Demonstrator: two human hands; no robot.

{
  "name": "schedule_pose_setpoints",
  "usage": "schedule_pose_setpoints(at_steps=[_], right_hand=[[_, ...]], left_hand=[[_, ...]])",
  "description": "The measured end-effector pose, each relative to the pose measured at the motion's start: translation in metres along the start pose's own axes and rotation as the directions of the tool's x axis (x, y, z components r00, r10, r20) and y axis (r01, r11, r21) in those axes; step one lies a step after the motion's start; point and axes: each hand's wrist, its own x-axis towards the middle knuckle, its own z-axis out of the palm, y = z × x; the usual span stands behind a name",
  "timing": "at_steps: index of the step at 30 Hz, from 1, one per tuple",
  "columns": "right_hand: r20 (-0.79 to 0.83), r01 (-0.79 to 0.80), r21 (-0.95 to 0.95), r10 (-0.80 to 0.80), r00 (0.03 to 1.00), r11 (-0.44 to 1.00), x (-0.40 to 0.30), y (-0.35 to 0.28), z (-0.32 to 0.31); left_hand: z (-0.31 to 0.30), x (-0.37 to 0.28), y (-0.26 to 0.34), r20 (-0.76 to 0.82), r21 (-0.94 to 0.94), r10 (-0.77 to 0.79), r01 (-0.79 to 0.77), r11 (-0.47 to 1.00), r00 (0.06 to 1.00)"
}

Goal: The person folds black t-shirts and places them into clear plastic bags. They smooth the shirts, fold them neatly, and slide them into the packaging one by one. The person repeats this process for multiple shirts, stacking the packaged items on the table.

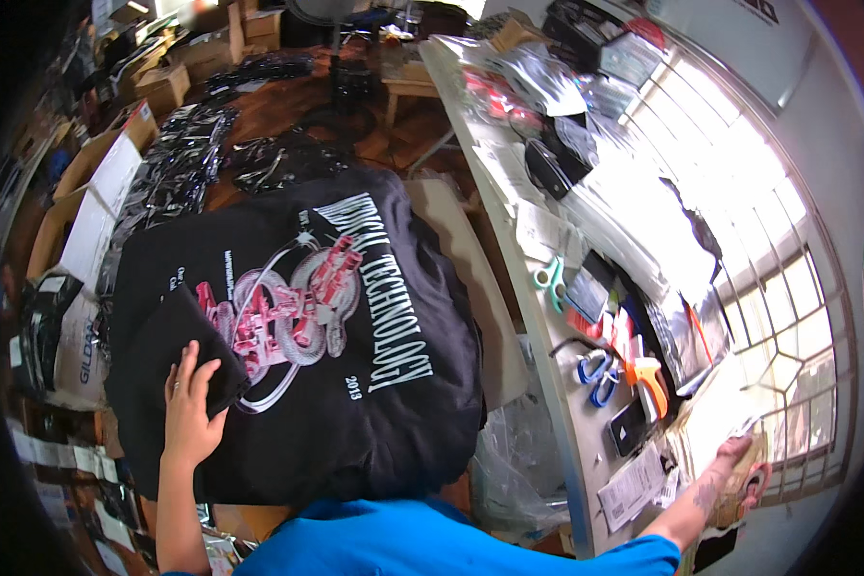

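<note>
A black printed garment (302, 432) is spread wide in front of me, with white lettering and a pink and grey graphic facing up. My left hand (191, 410) lies with fingers spread on a folded black cloth (187, 342) at the garment's left part. Far to the right, my right hand (736, 448) reaches over the worktable beside the window, at a pile of pale papers or packaging (705, 417); bright glare hides what its fingers touch.
On the white worktable (547, 317) lie teal-handled scissors (551, 281), blue-handled scissors (597, 378), an orange-handled tool (649, 381), a smartphone (628, 426) and printed papers (632, 486). Black plastic packages (180, 158) and open cardboard boxes (93, 201) stand left and beyond.
</note>
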Motion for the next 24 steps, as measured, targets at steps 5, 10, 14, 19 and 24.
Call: schedule_pose_setpoints(at_steps=[5,10,14,19,24], right_hand=[[0.367,0.284,-0.049,-0.247,0.897,0.958,-0.056,-0.130,0.070],[0.838,0.502,0.188,-0.405,0.366,0.844,-0.238,-0.206,0.239],[0.934,0.466,0.354,-0.278,-0.226,0.811,-0.465,-0.262,0.337],[0.843,0.402,0.475,-0.274,-0.463,0.782,-0.711,-0.203,0.379],[0.921,0.339,0.300,-0.179,-0.346,0.891,-0.776,-0.208,0.391]], left_hand=[[0.013,0.010,-0.005,0.111,0.037,0.021,-0.026,0.999,0.994],[0.010,0.007,-0.045,-0.117,-0.598,-0.185,0.079,0.798,0.976],[0.008,-0.026,-0.110,-0.164,-0.985,-0.652,-0.093,0.143,0.740],[-0.006,-0.064,-0.089,-0.264,-0.927,-0.718,0.038,0.374,0.645],[-0.028,-0.027,0.045,-0.090,-0.113,0.050,-0.060,0.992,0.995]])
